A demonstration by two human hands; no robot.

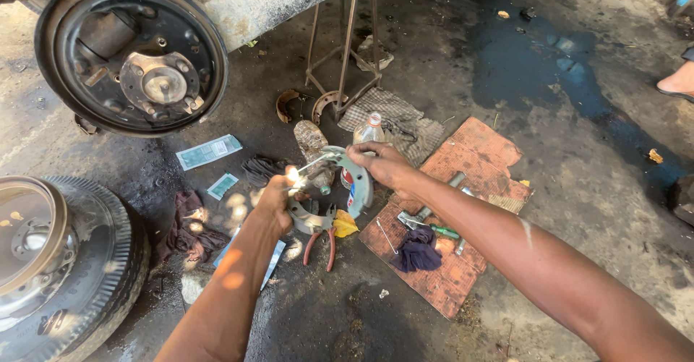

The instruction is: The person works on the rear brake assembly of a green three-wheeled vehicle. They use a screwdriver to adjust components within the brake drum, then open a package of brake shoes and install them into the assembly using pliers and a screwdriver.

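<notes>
1. Head view is showing us a wheel (61, 268) lying flat at the far left on the oily floor (593, 188), with a bare brake plate (134, 54) hanging on the axle (267, 0) above it.
2. Moving right, we are seeing two pale packets (210, 151) on the floor below the plate, and a dark red rag (189, 224) beside the wheel.
3. Our left hand (278, 199) is curling shut around the lower brake shoe (309, 219), fingers wrapped tight, with sunlight glaring on the knuckles.
4. Just below that hand, red-handled pliers (320, 245) are lying on the floor, close to a yellow scrap (345, 224).
5. Between our hands, we are holding a second, pale grey shoe (359, 181) upright; a thin spring (312, 164) is running from it toward the left hand.
6. Our right hand (383, 163) is gripping the top of that grey shoe, fingers closed over its edge.
7. Behind the hands, a plastic bottle (371, 130) is standing near a checked cloth (394, 120), and two old rusty shoes (307, 104) are lying by a metal stand (347, 51).
8. Further right, a worn reddish board (463, 275) is lying under our right forearm, carrying a dark blue rag (418, 252), a green-handled tool (434, 228) and a loose spring.
</notes>
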